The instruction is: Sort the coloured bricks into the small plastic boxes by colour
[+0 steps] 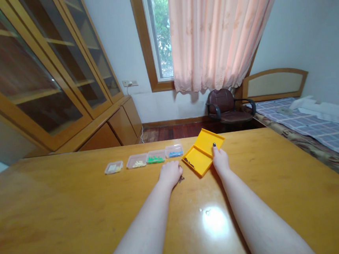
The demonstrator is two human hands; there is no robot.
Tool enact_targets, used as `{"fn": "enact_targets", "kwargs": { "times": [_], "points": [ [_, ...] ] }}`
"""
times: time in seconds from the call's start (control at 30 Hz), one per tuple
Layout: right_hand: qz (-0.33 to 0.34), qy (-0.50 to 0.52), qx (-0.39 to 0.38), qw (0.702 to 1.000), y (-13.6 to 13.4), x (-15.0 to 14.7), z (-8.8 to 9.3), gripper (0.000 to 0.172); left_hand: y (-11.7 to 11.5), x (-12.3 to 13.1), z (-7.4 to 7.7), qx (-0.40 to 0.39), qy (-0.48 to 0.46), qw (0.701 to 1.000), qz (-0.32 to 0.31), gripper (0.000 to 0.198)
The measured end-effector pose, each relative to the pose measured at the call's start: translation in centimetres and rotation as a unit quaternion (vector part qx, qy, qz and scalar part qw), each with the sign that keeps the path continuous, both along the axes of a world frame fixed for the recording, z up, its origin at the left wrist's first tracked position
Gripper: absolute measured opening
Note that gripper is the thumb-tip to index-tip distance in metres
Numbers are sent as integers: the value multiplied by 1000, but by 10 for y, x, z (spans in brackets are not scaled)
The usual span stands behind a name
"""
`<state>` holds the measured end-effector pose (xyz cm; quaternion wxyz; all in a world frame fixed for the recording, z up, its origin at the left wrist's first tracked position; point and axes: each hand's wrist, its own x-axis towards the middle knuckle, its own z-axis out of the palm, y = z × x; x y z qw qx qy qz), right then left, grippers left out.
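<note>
Right hand (220, 161) pinches the yellow box (200, 163) by its right side, sensible for light, stiff plastic; left hand (170, 173) curls by dark bits (181, 179), any hold unclear.

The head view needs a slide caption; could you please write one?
Right hand holding an open yellow case, left hand beside small dark pieces on the table.

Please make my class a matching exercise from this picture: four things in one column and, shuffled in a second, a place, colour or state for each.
Things
1. Case
2. Left hand
3. Rightmost clear tray
4. Curtain

Descriptions
A. pink
B. at small dark pieces on the table
C. yellow, held by the right hand
D. holds blue pieces

Pairs: 1-C, 2-B, 3-D, 4-A
</note>
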<state>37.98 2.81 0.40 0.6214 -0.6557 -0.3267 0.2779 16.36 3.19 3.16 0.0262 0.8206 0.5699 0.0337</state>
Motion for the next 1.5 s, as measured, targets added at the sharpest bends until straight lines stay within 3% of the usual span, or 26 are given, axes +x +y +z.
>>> {"fn": "enact_targets", "kwargs": {
  "times": [0.23, 0.33, 0.57, 0.7, 0.9, 1.13, 1.4, 1.5],
  "points": [
    [100, 36, 44, 993, 0, -11, -2, 55, 4, 0, 0, 61, -110, 989, -79, 18],
    [124, 26, 42, 991, -1, -12, -1, 54, 4, 1, -2, 66, -138, 986, -72, 17],
    [25, 14, 16, 999, 0, -2, 1, 56, -1, 0, -6, 50, -55, 995, 65, 42],
    [18, 16, 9, 1000, -1, -3, 2, 56, -4, 0, -4, 15, -2, 999, 36, 49],
    [23, 10, 15, 1000, -2, -5, 1, 57, -3, 1, 0, -11, 23, 1000, -1, 33],
    [17, 5, 12, 1000, -1, -4, 1, 57, 0, 1, -1, -20, 22, 999, 17, 33],
    [30, 25, 28, 999, 1, -5, -2, 57, 5, -2, -1, 19, -49, 997, 62, 36],
    [70, 51, 44, 995, 1, -8, -1, 55, 5, -2, 3, 54, -104, 992, 38, 32]
  ]
}}
